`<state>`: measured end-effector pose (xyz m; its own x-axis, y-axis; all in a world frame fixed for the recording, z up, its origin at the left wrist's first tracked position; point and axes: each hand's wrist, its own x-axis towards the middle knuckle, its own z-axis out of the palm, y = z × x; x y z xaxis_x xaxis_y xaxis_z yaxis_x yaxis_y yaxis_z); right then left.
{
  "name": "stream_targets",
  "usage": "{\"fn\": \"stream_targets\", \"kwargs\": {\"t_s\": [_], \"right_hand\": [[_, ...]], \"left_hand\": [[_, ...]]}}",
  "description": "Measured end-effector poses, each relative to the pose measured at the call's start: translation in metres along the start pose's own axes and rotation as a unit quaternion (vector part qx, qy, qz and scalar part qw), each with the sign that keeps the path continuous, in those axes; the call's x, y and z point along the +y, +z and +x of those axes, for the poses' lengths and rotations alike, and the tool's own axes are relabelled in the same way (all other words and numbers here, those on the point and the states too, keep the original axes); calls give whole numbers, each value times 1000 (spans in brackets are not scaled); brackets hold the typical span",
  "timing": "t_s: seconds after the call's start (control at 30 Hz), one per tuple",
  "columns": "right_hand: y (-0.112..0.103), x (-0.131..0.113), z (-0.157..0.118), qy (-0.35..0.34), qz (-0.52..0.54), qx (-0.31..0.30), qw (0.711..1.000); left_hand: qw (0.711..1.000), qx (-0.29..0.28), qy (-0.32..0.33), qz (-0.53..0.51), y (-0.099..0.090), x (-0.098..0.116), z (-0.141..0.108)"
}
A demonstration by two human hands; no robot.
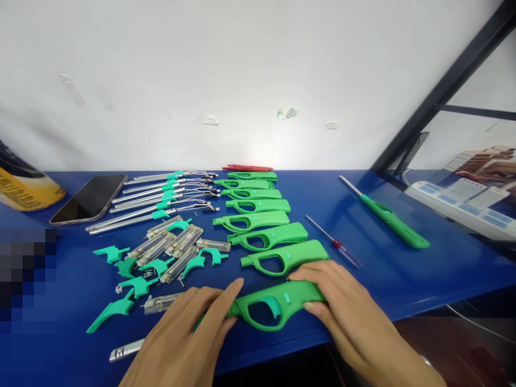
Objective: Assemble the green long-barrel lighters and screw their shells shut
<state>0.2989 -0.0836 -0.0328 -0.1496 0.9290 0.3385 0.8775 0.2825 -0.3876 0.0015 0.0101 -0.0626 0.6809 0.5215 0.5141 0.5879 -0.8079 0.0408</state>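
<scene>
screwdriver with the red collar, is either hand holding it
No, the screwdriver lies on the blue table, while the left hand and right hand hold one green handle.

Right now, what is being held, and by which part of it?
A green lighter handle: the right grip holds its broad rear end, the left grip its narrow front end.

Your left hand point(187, 325) holds the front end of a green lighter handle point(300, 294), your right hand point(344, 303) its rear. Beyond your left hand lie clear plastic tanks point(184, 241) and teal triggers point(140, 286); beyond your right, a screwdriver point(337, 245).
</scene>
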Motion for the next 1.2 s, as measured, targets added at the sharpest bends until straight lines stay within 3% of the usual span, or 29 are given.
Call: {"fn": "stream_targets", "kwargs": {"t_s": [0.43,0.73,0.9,1.0,1.1,1.2], "right_hand": [[1,-12,7,-34,-64,67,995],[1,-7,1,-20,-29,68,997],[1,-3,-8,45,70,91,992],[5,2,-13,101,97,172,975],[9,4,-14,134,190,258,938],[11,2,-12,132,289,281,906]], "left_hand": [[1000,5,-5,-30,0,-4,5],[999,25,-40,-8,0,2,1],[998,15,-37,-42,0,-1,2],[996,-3,-1,-91,-4,-5,5],[996,-14,9,-92,-10,-4,7],[998,-13,6,-63,-12,-1,9]]}}
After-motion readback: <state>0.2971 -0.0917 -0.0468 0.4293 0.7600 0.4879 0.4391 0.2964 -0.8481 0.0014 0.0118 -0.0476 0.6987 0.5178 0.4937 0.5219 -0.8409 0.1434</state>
